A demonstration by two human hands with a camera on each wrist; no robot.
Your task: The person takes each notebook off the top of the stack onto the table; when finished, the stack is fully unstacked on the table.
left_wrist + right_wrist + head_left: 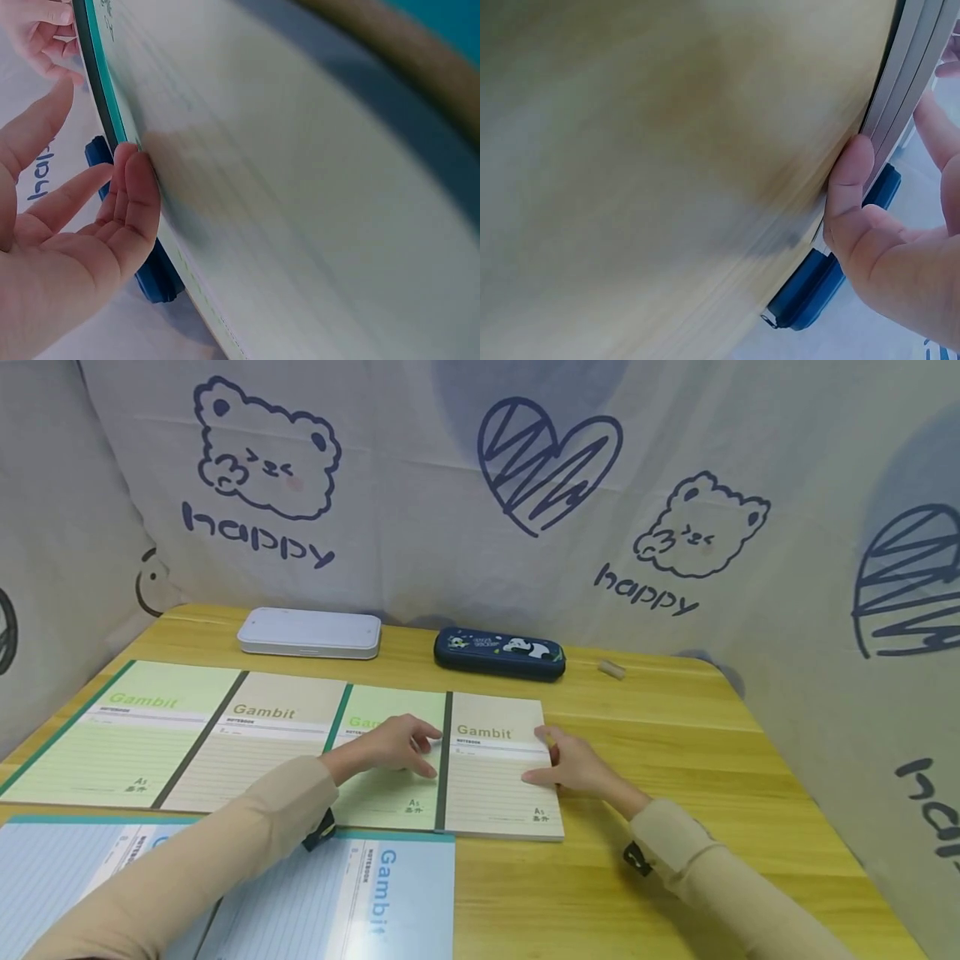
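In the head view my right hand [577, 764] is at the right edge of a beige Gambit notebook [491, 793] with a dark spine. Its thumb lies over the cover and its bent fingers [851, 161] meet the page edge, gripping that side. My left hand [390, 745] hovers over a green Gambit notebook [382, 797], thumb and fingers apart, fingertips near the beige notebook's spine. In the left wrist view its fingers [139, 187] are loosely bent with nothing held. Farther left lie another beige notebook [281, 693] and another green notebook [168, 681], side by side.
Two blue notebooks [412, 893] lie along the near left, partly under my left sleeve. A white case [311, 631], a dark blue panda pencil case [498, 653] and a small tan block [611, 669] stand along the back of the wooden table [712, 760]. Printed cloth hangs behind.
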